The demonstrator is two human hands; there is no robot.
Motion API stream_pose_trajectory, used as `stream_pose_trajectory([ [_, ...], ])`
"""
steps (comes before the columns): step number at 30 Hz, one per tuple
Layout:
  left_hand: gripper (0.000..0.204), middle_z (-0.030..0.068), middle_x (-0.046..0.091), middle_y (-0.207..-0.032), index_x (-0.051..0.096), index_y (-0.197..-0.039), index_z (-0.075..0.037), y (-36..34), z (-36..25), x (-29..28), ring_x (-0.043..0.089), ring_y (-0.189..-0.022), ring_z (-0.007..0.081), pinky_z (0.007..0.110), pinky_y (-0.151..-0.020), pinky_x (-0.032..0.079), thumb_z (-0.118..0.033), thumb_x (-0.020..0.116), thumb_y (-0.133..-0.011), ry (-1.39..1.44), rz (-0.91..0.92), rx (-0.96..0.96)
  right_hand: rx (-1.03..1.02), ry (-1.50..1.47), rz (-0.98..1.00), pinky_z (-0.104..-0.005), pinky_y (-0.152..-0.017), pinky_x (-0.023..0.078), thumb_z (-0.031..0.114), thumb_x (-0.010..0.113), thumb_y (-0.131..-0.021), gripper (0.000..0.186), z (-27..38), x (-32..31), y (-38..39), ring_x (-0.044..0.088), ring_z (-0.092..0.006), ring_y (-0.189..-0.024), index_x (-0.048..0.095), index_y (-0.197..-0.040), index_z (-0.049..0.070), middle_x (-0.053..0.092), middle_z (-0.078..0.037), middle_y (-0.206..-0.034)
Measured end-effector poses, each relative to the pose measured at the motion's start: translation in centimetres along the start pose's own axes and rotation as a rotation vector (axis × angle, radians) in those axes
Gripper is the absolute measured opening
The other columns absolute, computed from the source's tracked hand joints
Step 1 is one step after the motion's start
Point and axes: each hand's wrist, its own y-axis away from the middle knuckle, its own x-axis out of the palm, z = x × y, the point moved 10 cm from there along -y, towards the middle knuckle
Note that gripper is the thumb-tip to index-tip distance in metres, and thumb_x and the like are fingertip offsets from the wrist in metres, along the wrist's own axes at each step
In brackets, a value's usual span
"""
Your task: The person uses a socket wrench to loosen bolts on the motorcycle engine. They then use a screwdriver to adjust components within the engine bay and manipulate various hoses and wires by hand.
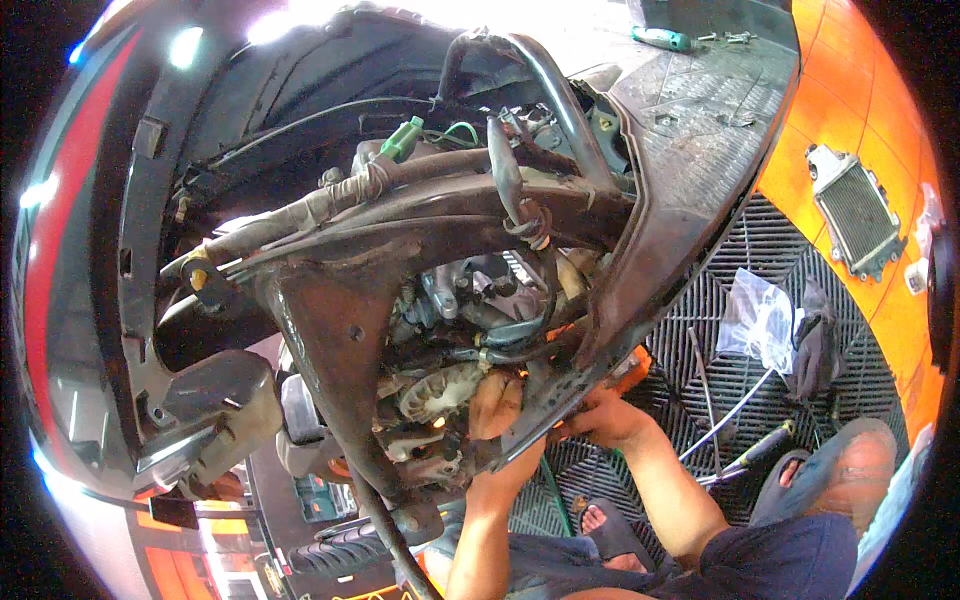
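Observation:
A scooter with its side panels off fills the view, its brown steel frame (330, 320) and engine laid bare. Low in the engine bay, beside a pale finned fan wheel (440, 392), my left hand (495, 405) has its fingers bent inward. The frame and dark lower edge of the bodywork partly cover it. My right hand (608, 418) is closed at the underside of that edge, close to an orange object (630, 370) whose kind I cannot make out. What either hand grips is hidden.
A radiator (855, 215) lies on the orange floor at right. On the black slatted mat (690, 300) are a clear plastic bag (757, 318), a dark cloth (815, 345) and a yellow-and-black handled tool (765, 445). A green-handled tool (660, 38) rests on the footboard (700, 110).

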Motion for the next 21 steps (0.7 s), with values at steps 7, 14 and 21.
stream_pose_trajectory([
  [7, 0.022, 0.0175, 0.060, -0.097, 0.066, -0.094, -0.004, 0.1, 0.1, 0.1, 0.057, -0.093, 0.0389, 0.044, -0.084, 0.045, -0.022, 0.068, -0.083, 0.033, 0.052, -0.062, -0.024, 0.447, 0.001, -0.0341, -0.102, 0.037, 0.009, 0.068, -0.074, 0.066, 1.5, 0.2, -1.5, 0.050, -0.0224, -0.119, 0.046, -0.136, 0.006, 0.056, -0.007, -0.129],
  [14, 0.026, 0.0173, 0.057, -0.091, 0.064, -0.098, -0.002, -0.3, -0.2, 0.2, 0.056, -0.088, 0.0385, 0.045, -0.082, 0.044, -0.024, 0.068, -0.085, 0.060, 0.086, -0.063, -0.160, 0.374, -0.047, -0.0339, -0.103, 0.035, 0.011, 0.068, -0.074, 0.062, 2.5, -0.1, -2.5, 0.048, -0.0220, -0.120, 0.049, -0.133, 0.005, 0.056, -0.007, -0.129],
  [21, 0.030, 0.0189, 0.059, -0.093, 0.063, -0.100, -0.001, -0.3, -1.5, 0.0, 0.056, -0.089, 0.0393, 0.046, -0.083, 0.044, -0.025, 0.069, -0.084, -0.071, 0.041, 0.063, -0.136, 0.138, 0.022, -0.0328, -0.099, 0.038, 0.003, 0.067, -0.072, 0.060, 2.6, 0.3, -2.7, 0.051, -0.0195, -0.115, 0.052, -0.130, 0.002, 0.058, -0.004, -0.125],
])
